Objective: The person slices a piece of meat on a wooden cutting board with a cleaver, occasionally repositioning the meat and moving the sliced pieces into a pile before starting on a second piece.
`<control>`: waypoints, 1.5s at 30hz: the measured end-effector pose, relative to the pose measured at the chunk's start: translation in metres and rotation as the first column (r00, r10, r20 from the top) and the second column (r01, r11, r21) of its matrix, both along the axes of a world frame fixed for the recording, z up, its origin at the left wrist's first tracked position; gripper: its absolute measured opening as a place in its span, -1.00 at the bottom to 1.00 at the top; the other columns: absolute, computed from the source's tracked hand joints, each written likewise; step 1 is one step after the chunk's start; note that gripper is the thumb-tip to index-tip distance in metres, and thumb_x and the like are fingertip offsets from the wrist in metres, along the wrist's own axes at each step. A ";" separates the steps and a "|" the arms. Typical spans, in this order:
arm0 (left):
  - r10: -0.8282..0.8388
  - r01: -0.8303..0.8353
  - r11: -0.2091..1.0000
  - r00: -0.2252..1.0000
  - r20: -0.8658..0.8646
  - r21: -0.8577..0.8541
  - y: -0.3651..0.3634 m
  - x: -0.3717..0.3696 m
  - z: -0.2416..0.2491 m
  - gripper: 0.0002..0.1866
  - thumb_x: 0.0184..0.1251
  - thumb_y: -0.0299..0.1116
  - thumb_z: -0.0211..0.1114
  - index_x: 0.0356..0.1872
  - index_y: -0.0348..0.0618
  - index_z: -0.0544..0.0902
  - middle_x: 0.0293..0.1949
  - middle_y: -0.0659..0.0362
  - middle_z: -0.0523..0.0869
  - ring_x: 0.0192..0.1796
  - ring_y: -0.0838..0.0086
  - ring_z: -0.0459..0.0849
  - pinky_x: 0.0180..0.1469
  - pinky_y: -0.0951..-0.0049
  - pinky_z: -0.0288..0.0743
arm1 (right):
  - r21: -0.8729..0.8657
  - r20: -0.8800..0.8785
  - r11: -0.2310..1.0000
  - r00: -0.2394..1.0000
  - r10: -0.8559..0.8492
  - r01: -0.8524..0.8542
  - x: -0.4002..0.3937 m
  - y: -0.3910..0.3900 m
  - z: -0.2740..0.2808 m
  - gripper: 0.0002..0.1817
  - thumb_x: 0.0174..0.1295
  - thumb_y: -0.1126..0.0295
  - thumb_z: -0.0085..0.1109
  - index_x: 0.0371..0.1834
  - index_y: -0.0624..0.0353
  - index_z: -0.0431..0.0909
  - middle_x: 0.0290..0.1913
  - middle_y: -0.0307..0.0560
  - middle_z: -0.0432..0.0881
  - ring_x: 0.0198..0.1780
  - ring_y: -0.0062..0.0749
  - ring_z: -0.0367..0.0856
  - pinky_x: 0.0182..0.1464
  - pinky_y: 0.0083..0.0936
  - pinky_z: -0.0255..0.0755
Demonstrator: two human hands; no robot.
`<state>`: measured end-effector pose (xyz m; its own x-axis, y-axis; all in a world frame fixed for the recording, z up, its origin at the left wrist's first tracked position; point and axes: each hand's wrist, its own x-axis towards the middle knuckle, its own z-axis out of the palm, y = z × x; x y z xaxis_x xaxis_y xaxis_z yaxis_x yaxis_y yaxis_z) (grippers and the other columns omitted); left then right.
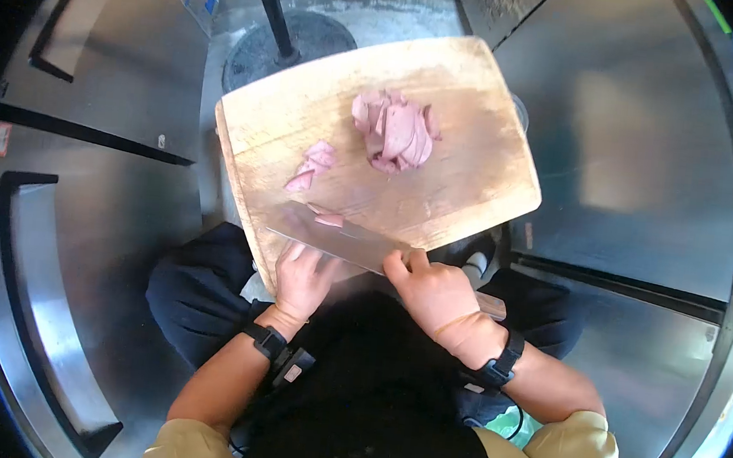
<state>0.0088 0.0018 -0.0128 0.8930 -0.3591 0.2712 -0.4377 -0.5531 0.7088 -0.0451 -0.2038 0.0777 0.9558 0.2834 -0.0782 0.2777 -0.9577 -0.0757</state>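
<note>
My right hand (pixel 435 296) is closed round a cleaver (pixel 344 240), near where the blade meets the wooden handle. The blade points left over the near edge of a wooden cutting board (pixel 261 133). A small pink meat slice (pixel 329 220) lies at the blade's far edge. My left hand (pixel 301 280) is at the near side of the blade, fingers bent and partly blurred, their tips hard to see. Several cut meat pieces (pixel 313 165) lie on the board's left part. Farther back sits a larger pile of sliced pink meat (pixel 397 131).
Steel cabinet doors stand on both sides, the left one (pixel 96 231) with dark handles and the right one (pixel 635 148) close to the board. A black pole on a round base (pixel 313 37) stands behind the board. My bent knees (pixel 196 288) are below it.
</note>
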 end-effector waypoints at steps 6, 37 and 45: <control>0.021 -0.020 0.987 1.000 0.006 -0.157 0.009 0.006 0.004 -0.70 0.09 -0.58 0.29 -0.10 -0.21 0.62 -0.17 0.02 0.65 -0.06 0.16 0.62 0.02 0.27 0.50 | -0.011 0.223 1.000 0.975 -0.002 0.005 -0.024 -0.023 0.039 -0.66 0.02 0.39 0.15 -0.07 0.02 0.50 -0.21 -0.05 0.55 -0.49 -0.46 0.63 -0.48 -0.57 0.55; -0.198 -0.092 0.794 0.896 -0.398 -0.601 -0.011 0.109 0.024 -0.80 0.26 -0.57 0.30 -0.10 -0.22 0.65 -0.03 0.16 0.72 -0.01 0.46 0.71 0.02 0.48 0.57 | 0.008 0.169 0.991 0.977 -0.133 0.133 -0.073 -0.023 0.080 -0.62 -0.04 0.51 0.18 -0.07 0.06 0.55 -0.08 -0.08 0.57 -0.35 -0.29 0.69 -0.33 -0.44 0.60; -0.117 0.115 0.985 0.993 -0.007 -0.131 -0.001 0.064 0.045 -0.65 0.02 -0.52 0.43 -0.09 -0.15 0.65 -0.04 0.08 0.62 0.03 0.16 0.61 0.09 0.29 0.50 | 0.424 -0.228 0.749 0.860 -0.457 0.510 -0.088 -0.030 0.069 -0.74 0.19 0.54 0.11 -0.03 0.11 0.48 -0.15 0.15 0.61 -0.10 0.18 0.59 -0.06 -0.08 0.50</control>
<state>0.0724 0.0005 0.0320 0.8517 -0.4229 0.3093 -0.4823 -0.4022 0.7782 -0.1334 -0.2339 0.1464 0.9682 -0.1871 -0.1662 -0.2479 -0.8074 -0.5354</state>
